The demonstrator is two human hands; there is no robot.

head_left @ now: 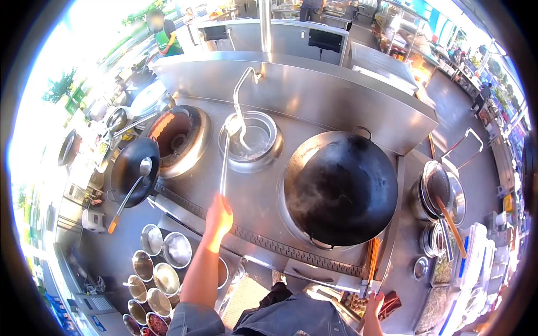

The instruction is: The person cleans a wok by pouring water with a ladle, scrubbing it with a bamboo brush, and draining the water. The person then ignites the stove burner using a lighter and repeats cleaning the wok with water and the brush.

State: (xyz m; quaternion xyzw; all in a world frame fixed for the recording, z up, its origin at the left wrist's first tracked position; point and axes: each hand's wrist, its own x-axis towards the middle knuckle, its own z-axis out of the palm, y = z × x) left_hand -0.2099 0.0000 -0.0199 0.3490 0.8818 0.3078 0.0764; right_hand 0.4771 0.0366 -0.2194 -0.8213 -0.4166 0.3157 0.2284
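Note:
My left hand (219, 216) is closed around the handle of a long metal ladle (225, 168). The ladle's bowl end is over the steel pot (253, 140) set in the stove, close to the bent water spout (238, 98). To the right, a large black wok (342, 187) sits on a burner with faint steam over it. Low at the right, my right hand (374, 307) is beside a dark red cloth (392, 305); its fingers are small and partly hidden, so a grip on the cloth is unclear. A bundle of thin wooden sticks (372, 257) stands just above that hand.
At left, another wok (134, 171) holds a wooden-handled ladle (131, 196), beside an open burner (182, 140). Several seasoning containers (166, 278) stand at lower left. Strainers (436, 185) rest over pots at right. A person in a green apron (163, 38) stands beyond the steel backsplash (314, 95).

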